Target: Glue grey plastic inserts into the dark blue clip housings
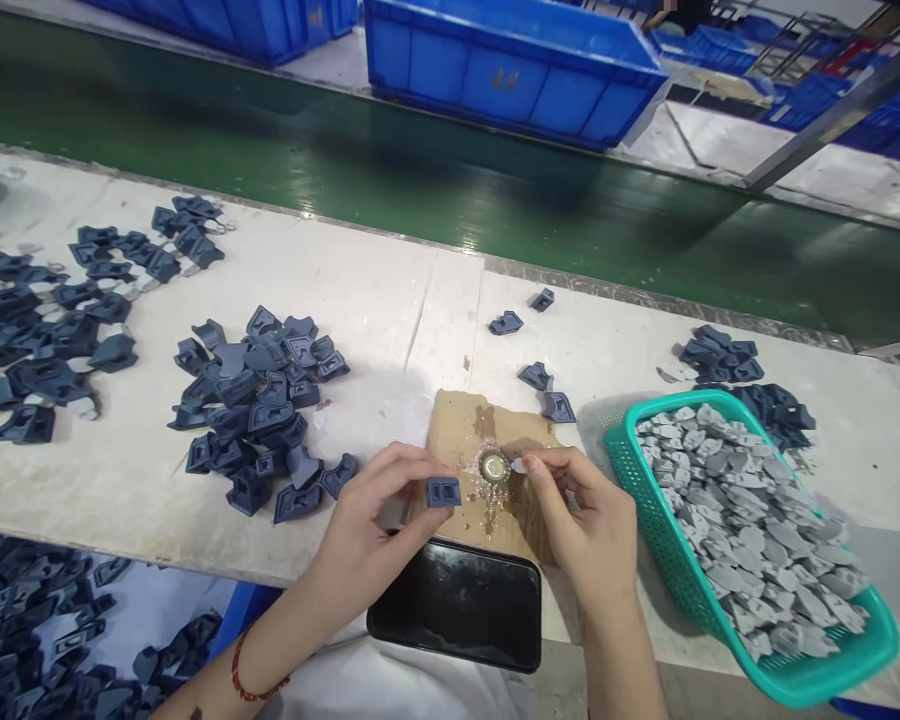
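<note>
Dark-blue part (444,492) pinched by left fingers (414,468), grey piece (519,465) by right fingers (546,485), held apart; finished count can't be told, green basket (802,690) seen well filled.

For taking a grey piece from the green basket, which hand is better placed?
Probably the right hand: it is close beside the green basket of grey pieces, though its fingertips pinch a small pale piece. The left hand is farther away, holding a dark blue part.
</note>
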`<move>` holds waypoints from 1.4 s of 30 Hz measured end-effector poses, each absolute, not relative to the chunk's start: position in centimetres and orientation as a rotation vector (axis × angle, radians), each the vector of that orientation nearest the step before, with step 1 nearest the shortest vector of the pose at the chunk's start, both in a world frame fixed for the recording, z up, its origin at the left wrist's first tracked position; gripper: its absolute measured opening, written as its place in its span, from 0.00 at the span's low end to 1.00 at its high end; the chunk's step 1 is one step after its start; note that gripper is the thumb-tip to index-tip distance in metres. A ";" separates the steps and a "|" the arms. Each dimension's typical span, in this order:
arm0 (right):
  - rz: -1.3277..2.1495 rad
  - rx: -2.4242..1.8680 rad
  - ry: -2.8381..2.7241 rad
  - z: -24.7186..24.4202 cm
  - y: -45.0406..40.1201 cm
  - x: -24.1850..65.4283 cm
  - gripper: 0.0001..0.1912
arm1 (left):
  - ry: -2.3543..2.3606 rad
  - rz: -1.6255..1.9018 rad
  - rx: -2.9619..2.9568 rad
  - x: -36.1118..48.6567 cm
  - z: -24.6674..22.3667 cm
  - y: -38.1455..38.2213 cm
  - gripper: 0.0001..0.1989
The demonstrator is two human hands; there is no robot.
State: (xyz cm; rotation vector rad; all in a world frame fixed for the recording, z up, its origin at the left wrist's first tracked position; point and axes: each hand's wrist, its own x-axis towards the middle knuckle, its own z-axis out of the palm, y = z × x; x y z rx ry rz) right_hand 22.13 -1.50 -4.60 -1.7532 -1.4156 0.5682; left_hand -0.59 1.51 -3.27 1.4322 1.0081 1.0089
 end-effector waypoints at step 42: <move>0.924 -1.217 -1.519 -2.4 -1.4 20.4 0.11 | 0.855 0.800 0.939 -0.5 -3.2 1.4 0.06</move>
